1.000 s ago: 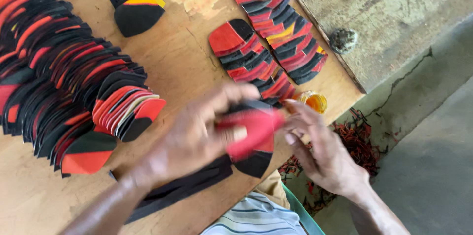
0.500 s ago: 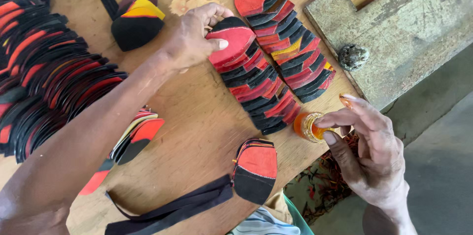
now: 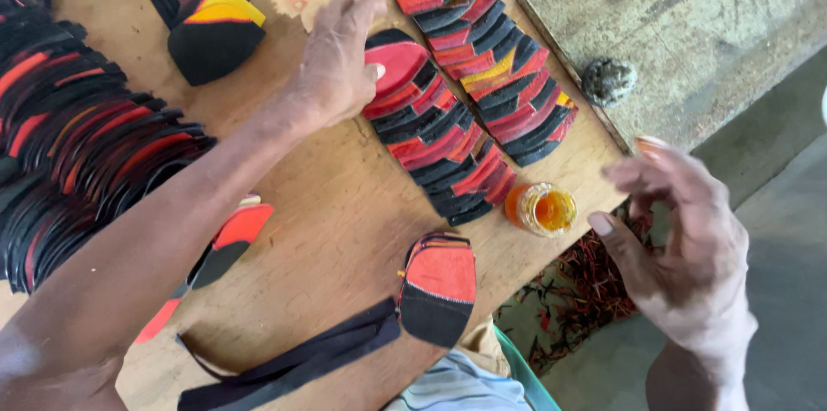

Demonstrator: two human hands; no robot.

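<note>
The row of red and black cut pieces [image 3: 435,140] lies fanned like overlapping tiles on the wooden table [image 3: 345,213], its long axis running diagonally from the far middle of the table down toward the right edge. The left hand [image 3: 336,66] rests on the far end of this row, fingers curled down over the top red piece, pressing or setting it rather than lifting it; whether it pinches the piece I cannot tell. A second, parallel row [image 3: 487,53] lies just beside it, closer to the far right corner, with one yellow piece among the red and black.

The right hand [image 3: 680,247] hovers off the right edge of the table, fingers spread and loose, holding nothing. It is the nearer hand to the small open jar of orange liquid [image 3: 541,208], which stands at the right edge, touching the near end of the first row.

A single red and black piece [image 3: 438,290] lies alone at the near edge, with black straps [image 3: 293,359] beside it. A big stack of the same pieces [image 3: 77,152] fills the left side. A yellow-topped piece [image 3: 215,28] sits at the far edge. A grey stone slab [image 3: 689,23] with a dark lump [image 3: 608,81] lies past the far right corner. No labels or signs show.
</note>
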